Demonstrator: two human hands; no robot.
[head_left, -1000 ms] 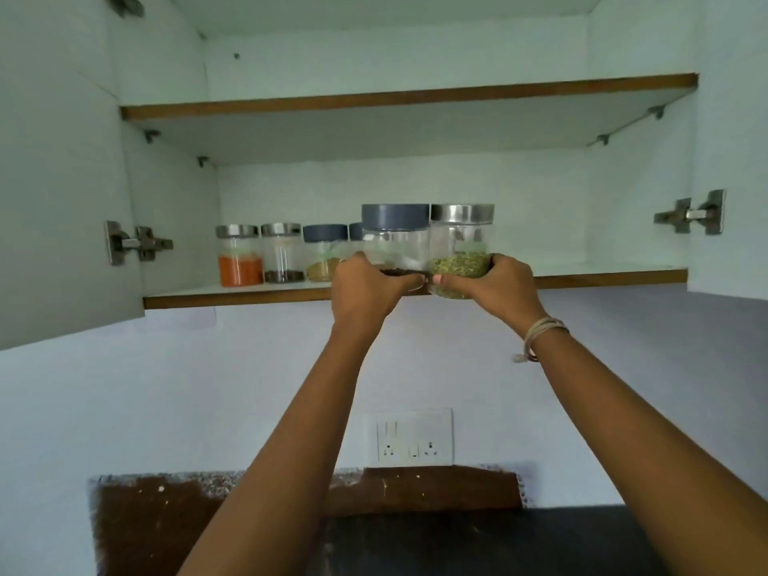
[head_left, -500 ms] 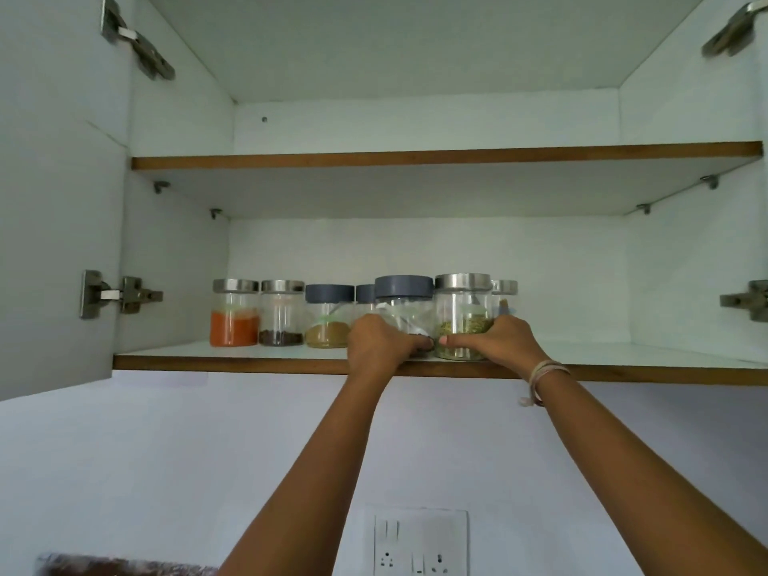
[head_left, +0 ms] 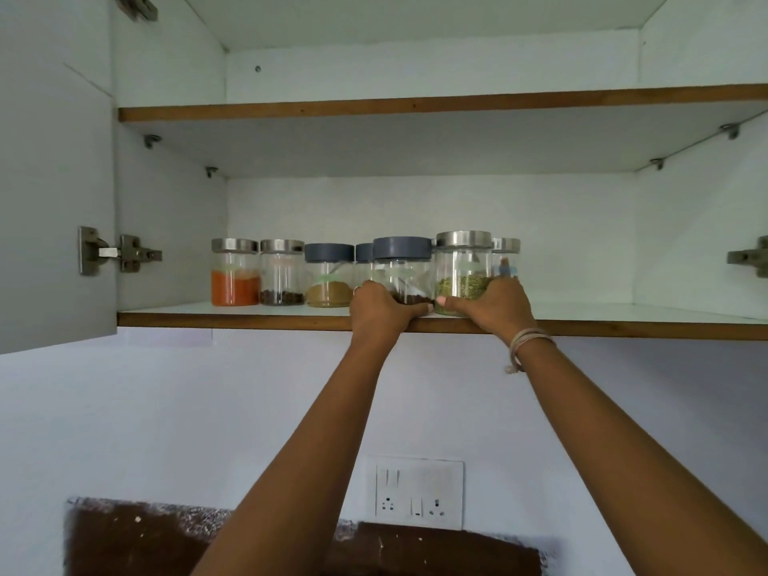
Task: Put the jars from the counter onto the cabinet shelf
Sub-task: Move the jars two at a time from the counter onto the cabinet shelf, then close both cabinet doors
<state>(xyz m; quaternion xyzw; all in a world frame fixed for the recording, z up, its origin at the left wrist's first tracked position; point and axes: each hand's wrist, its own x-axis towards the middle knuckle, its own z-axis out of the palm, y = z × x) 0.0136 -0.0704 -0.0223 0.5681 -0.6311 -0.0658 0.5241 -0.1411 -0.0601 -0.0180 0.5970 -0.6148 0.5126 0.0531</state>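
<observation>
Two glass jars stand at the front edge of the lower cabinet shelf. My left hand grips the grey-lidded jar, which has dark seeds at its bottom. My right hand wraps the steel-lidded jar of green herbs. The two jars stand side by side, almost touching. Behind and to the left is a row of jars: an orange powder jar, a dark spice jar, and a brown powder jar. A further steel-lidded jar is partly hidden behind my right hand.
The upper shelf is bare. The open left cabinet door hangs on a hinge; another hinge sits on the right wall. Below on the wall is a socket plate above a dark backsplash.
Both hands carried the two jars up from below the shelf edge and set them on the lower shelf. The view tilted upward, then settled.
</observation>
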